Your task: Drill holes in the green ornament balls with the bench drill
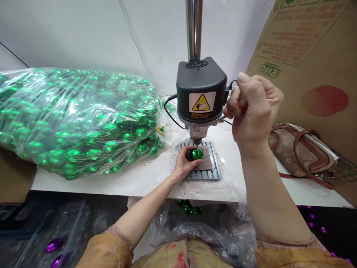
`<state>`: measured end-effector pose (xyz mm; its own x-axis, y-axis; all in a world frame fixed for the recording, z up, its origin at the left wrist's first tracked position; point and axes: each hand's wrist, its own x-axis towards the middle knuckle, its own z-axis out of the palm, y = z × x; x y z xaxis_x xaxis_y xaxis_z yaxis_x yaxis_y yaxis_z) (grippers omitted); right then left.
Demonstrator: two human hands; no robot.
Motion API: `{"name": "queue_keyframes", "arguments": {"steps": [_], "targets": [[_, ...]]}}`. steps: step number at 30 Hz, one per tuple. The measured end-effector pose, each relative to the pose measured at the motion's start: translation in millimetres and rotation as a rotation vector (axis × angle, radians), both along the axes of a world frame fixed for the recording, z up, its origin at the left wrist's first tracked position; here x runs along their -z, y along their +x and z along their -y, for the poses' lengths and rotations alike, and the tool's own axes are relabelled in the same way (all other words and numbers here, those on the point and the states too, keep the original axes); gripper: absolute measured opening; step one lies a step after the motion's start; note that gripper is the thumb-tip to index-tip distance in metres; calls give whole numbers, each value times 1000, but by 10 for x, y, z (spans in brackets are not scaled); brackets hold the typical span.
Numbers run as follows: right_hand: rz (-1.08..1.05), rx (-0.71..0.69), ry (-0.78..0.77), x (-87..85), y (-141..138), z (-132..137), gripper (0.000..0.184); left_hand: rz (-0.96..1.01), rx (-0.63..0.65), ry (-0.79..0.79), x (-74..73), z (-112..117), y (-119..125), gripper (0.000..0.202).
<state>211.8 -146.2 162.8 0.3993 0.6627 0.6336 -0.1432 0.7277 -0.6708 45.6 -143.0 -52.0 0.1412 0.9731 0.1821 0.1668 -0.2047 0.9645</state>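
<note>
A small bench drill press [201,93] with a dark grey motor head and a chrome column stands on the white table [111,178]. Its bit touches a faceted green gem bead [197,154] lying on a brown pad on the slotted metal base [214,171]. My left hand [182,163] pinches the green bead from its left side and holds it under the bit. My right hand [252,108] is a fist wrapped round the drill's feed lever at the right of the head; the lever itself is mostly hidden by my fingers.
A big clear plastic bag [75,119] full of green beads lies on the table's left. A brown handbag [301,150] and a leaning cardboard box [312,56] are on the right. Clear bags with green and purple beads [54,245] sit below the table edge.
</note>
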Motion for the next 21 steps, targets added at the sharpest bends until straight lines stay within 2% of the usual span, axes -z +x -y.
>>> {"name": "queue_keyframes", "arguments": {"steps": [5, 11, 16, 21], "targets": [[34, 20, -12, 2, 2, -7, 64, -20, 56, 30, 34, -17, -21, 60], [25, 65, 8, 47, -35, 70, 62, 26, 114, 21, 29, -32, -39, 61], [21, 110, 132, 256, -76, 184, 55, 20, 103, 42, 53, -43, -30, 61], [72, 75, 270, 472, -56, 223, 56, 12, 107, 55, 98, -49, -36, 60]]}}
